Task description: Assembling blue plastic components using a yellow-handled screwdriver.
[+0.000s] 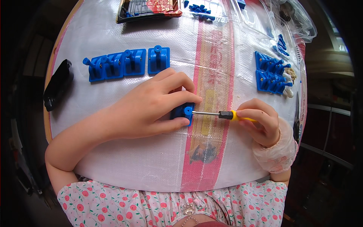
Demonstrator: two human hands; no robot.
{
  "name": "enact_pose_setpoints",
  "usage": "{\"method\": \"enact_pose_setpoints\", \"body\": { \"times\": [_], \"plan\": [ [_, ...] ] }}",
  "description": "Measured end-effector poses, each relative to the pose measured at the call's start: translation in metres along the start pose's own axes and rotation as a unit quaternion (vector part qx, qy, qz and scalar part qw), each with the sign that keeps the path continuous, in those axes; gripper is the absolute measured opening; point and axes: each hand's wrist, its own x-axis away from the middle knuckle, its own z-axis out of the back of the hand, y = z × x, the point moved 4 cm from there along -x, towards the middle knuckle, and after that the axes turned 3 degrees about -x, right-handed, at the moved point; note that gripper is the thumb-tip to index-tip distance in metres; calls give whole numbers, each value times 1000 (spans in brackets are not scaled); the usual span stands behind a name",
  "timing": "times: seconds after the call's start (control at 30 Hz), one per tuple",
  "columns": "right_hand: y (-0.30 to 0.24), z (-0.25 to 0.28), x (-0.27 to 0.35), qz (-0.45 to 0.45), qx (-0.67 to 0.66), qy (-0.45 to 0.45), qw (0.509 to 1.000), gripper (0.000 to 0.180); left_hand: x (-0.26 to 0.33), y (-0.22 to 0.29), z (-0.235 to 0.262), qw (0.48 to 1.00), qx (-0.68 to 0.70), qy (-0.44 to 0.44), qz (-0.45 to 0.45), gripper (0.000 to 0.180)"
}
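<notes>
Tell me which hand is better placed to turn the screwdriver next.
Likely the right hand: it grips the screwdriver by its yellow handle, the shaft pointing at the blue part. The left hand is busy holding that part.

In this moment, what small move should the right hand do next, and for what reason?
Probably turn the screwdriver gently with the right hand: its tip appears to meet the blue part, which the left hand holds.
</notes>
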Motion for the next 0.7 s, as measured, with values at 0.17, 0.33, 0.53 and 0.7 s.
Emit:
{"method": "enact_pose_setpoints", "body": {
  "times": [0.17, 0.33, 0.53, 0.7],
  "plan": [
    [0, 0, 0, -2, -5, -2, 1000, 28, 0, 0, 0, 1000, -1, 1, -1, 44],
    [0, 0, 1, -6, -7, -3, 1000, 28, 0, 0, 0, 1000, -1, 0, 2, 44],
    [1, 0, 1, -5, -5, -3, 1000, 29, 0, 1, 0, 1000, 0, -3, 4, 44],
    [1, 0, 1, -7, -5, -3, 1000, 28, 0, 0, 0, 1000, 0, -1, 2, 44]
  ]
}}
